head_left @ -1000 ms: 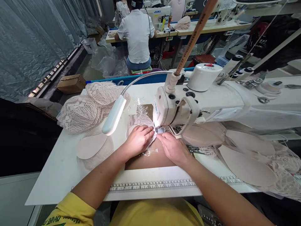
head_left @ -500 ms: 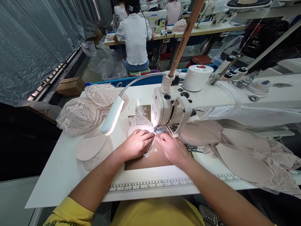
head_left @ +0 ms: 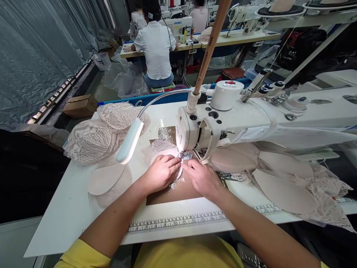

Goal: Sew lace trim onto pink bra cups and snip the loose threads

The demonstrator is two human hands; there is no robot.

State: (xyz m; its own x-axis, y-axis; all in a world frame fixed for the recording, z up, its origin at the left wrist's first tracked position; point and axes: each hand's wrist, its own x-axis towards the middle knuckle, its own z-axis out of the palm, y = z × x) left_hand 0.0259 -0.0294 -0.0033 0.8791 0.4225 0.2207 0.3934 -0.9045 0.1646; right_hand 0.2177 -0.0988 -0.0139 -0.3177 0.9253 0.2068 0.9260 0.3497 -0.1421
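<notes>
— Under the needle of the white industrial sewing machine [head_left: 251, 119], what lies there?

— A pale beige lace-covered cup piece [head_left: 165, 148], flat on the brown inset panel [head_left: 178, 191] of the white worktable [head_left: 69, 208].

— And the hands?

— The left hand [head_left: 163, 173] rests palm down on the piece, fingers loosely spread and pressing it flat, closed around nothing. The right hand [head_left: 202, 178] lies just beside it, fingertips at the cloth's edge by the presser foot; whether they pinch the cloth I cannot tell.

— What's around them?

— A white gooseneck lamp [head_left: 129, 141] hangs over the left side. Behind it sits a heap of beige lace cups [head_left: 95, 137]; smooth beige foam cups [head_left: 281, 190] lie to the right. A printed ruler strip [head_left: 178, 221] runs along the near edge.
</notes>
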